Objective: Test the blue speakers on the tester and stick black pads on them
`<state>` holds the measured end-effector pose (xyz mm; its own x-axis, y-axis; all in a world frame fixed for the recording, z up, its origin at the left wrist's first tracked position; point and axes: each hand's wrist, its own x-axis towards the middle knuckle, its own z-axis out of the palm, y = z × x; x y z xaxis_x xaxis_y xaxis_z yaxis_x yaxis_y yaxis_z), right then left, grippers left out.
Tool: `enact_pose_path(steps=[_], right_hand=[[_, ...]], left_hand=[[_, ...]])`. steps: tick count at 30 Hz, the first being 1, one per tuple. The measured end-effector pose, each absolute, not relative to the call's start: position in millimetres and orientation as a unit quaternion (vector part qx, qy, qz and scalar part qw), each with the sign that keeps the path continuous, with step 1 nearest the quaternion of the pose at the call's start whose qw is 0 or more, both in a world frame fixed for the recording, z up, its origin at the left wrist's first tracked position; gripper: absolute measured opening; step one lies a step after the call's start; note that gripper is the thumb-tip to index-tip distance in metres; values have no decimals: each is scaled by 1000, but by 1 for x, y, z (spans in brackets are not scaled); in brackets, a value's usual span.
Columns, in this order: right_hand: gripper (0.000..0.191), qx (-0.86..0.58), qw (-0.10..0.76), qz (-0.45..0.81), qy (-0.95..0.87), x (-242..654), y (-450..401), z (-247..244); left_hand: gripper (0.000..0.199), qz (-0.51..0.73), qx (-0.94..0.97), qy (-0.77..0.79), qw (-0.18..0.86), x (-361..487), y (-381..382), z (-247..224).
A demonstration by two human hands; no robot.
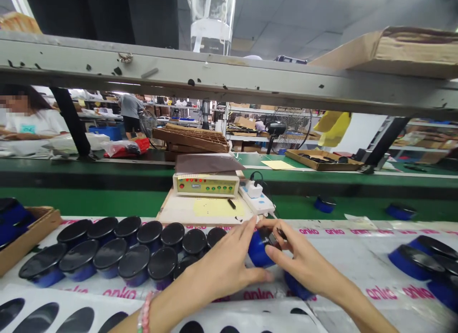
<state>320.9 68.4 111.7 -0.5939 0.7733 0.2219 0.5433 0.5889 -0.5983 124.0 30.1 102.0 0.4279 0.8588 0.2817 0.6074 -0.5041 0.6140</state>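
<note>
Together, left hand [218,271] and right hand [304,259] pinch 1 blue tub [258,249] between their fingers.
Black-lidded tubs [134,261] crowd just left; a control box [205,185] sits farther ahead.

Green workbench [286,206]: white "anko"-printed sheet [358,256] along near edge, black-topped blue round units [118,261] in rows on it, cardboard tray [43,230] at left edge, pale board [179,211] mid-bench with electronic tester box [205,185], white power strip [255,200] beside it.

Past a grey steel rail [214,75] — shelving [246,111] and a pedestal fan [293,128].
</note>
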Motion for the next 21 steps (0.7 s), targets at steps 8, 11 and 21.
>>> enact_pose_path(steps=[8,11,21], right_hand=[[18,-378,301,262,-835,298,54,119],[20,-413,259,238,-840,294,62,116],[25,-412,205,243,-854,266,95,90]], left_hand=[[97,321,796,454,242,130,30,98],[95,254,806,492,208,109,29,113],[42,193,801,562,77,54,21,151]])
